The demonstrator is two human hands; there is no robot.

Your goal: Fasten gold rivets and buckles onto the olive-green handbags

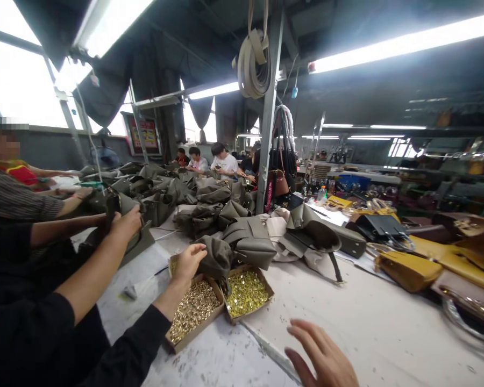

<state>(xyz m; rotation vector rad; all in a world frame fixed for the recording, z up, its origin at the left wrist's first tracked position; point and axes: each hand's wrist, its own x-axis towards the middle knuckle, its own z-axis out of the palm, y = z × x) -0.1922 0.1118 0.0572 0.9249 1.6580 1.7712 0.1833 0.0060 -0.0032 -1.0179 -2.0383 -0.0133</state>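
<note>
My left hand [186, 264] is raised over a shallow box of small gold-coloured metal pieces [196, 309], beside a crumpled dark grey bag [215, 255]. Its thumb and fingertips are pinched together; anything between them is too small to make out. A second box, filled with yellowish metal pieces [247, 293], stands to the right, close to the first. At the bottom of the view, my right hand [325, 357] is over the pale table [363, 317], fingers apart, holding nothing.
At the left, a co-worker's hands [127, 223] hold a dark grey bag. Many grey bags [246, 236] are heaped across the table, with yellow bags [407, 269] at the right. Behind them rises a metal post [269, 118]. Other people [225, 164] sit farther back.
</note>
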